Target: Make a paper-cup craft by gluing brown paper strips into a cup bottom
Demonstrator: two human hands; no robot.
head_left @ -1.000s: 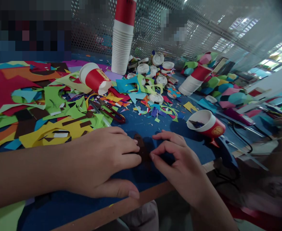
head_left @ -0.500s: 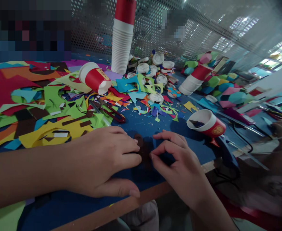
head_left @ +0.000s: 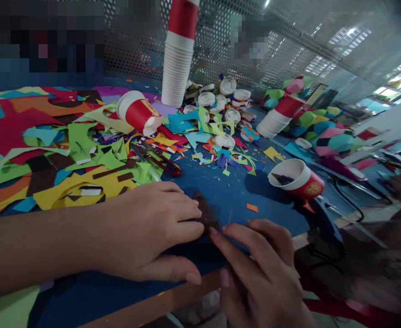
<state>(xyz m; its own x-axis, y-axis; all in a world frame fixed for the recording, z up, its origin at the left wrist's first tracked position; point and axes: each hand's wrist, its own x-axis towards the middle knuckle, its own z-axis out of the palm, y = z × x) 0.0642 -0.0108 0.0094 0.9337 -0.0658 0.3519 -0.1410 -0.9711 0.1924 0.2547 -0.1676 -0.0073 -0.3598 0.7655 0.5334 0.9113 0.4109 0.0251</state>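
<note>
Brown piece (head_left: 206, 210) near the tabletop's (head_left: 234, 193) front edge
My left hand (head_left: 152, 232) lies palm down — my right hand (head_left: 264, 269), fingers loosely spread, touches it.

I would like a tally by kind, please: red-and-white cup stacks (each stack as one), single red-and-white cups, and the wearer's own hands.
Cup stacks: 2 (taller stack, shorter stack)
Single cups: 2 (farther cup, nearer cup)
Own hands: 2 (left hand, right hand)
Total: 6
</note>
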